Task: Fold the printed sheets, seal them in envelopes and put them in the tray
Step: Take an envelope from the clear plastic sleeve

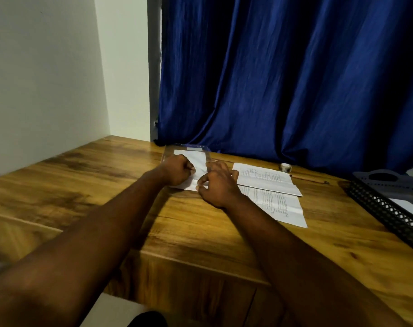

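Note:
A white envelope [199, 165] lies at the back middle of the wooden desk [200, 232], partly on a clear plastic sleeve [177, 147]. My left hand [177, 169] is curled into a fist and pinches the envelope's left part. My right hand [218, 185] pinches its lower edge with thumb and fingers. To the right lie two folded printed sheets [266, 179], one overlapping the other [281, 206]. A dark mesh tray [384, 208] stands at the right edge with a white item inside.
A roll of tape [286, 167] and a pencil [309, 180] lie behind the sheets. A blue curtain [283, 79] hangs behind the desk and a white wall [47, 79] is at the left. The desk's front edge runs below my forearms.

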